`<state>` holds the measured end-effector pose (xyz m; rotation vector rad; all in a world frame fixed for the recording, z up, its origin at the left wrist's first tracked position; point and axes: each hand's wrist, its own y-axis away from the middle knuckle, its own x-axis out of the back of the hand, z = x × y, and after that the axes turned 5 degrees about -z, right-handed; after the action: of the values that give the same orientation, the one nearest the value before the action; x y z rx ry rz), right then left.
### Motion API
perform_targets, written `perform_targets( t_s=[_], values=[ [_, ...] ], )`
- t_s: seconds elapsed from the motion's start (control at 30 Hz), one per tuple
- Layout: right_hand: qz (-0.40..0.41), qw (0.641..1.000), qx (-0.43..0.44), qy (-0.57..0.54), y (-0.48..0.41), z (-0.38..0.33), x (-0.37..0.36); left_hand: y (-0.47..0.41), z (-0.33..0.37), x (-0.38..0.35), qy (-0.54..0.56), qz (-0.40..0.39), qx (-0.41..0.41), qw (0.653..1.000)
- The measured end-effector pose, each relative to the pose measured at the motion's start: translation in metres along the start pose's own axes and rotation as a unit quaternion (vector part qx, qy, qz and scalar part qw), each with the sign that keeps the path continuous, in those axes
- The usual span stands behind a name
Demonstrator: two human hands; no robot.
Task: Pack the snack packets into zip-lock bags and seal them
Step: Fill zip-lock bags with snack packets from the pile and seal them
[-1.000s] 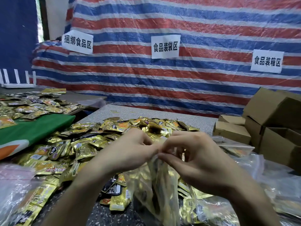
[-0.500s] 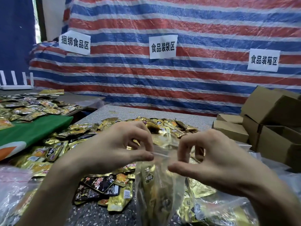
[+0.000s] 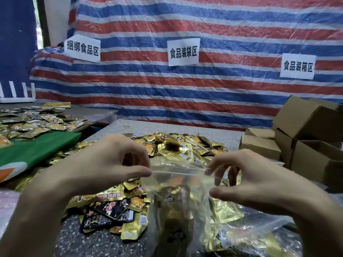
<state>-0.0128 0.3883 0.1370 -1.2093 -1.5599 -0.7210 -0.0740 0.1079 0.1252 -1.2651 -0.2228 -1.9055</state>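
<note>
Sealing step, by the look of it; the bag [image 3: 187, 182] hung upright between both hands, packets [image 3: 176, 216] inside it, its zip [image 3: 178, 172] stretched flat across the top. The left hand [image 3: 104, 169] pinched the zip's left end between thumb and forefinger; the right hand [image 3: 259, 184] had its fingers curled on the right end, thumb a bit lower on the bag's front. Behind the bag sat the loose pile [image 3: 185, 145] on the table [image 3: 104, 242]; boxes [image 3: 306, 145] off to the bag's right. To do this well, they'd want the strip taut and both tracks lined up, then one pinch run end to end; whether it had closed fully was hard to tell through the clear plastic.
</note>
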Motion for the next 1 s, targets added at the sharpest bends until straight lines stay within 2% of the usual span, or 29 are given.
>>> perform_targets(
  t_s=[0.17, 0.3, 0.43, 0.53, 0.67, 0.8, 1.0],
  values=[
    [0.084, 0.995, 0.052, 0.016, 0.007, 0.001, 0.005, 0.003, 0.004, 0.004, 0.031, 0.038, -0.028, 0.998],
    [0.1, 0.993, 0.058, -0.016, 0.008, -0.001, 0.006, 0.001, 0.003, 0.004, 0.073, 0.092, -0.028, 0.993],
    [0.058, 0.996, 0.029, -0.062, 0.006, 0.001, 0.005, -0.002, -0.003, 0.005, 0.093, 0.074, 0.016, 0.993],
    [0.072, 0.993, 0.037, -0.086, 0.007, 0.002, 0.006, -0.001, -0.007, 0.007, 0.063, 0.054, 0.043, 0.996],
    [0.094, 0.986, 0.049, -0.129, 0.009, 0.002, 0.007, 0.004, -0.012, 0.01, 0.093, 0.034, 0.069, 0.993],
    [0.088, 0.986, 0.042, -0.132, 0.008, 0.001, 0.006, 0.007, -0.017, 0.013, 0.113, 0.01, 0.074, 0.991],
    [0.115, 0.982, 0.053, -0.137, 0.011, -0.007, 0.008, 0.007, -0.02, 0.014, 0.083, 0.047, 0.044, 0.994]
  ],
)
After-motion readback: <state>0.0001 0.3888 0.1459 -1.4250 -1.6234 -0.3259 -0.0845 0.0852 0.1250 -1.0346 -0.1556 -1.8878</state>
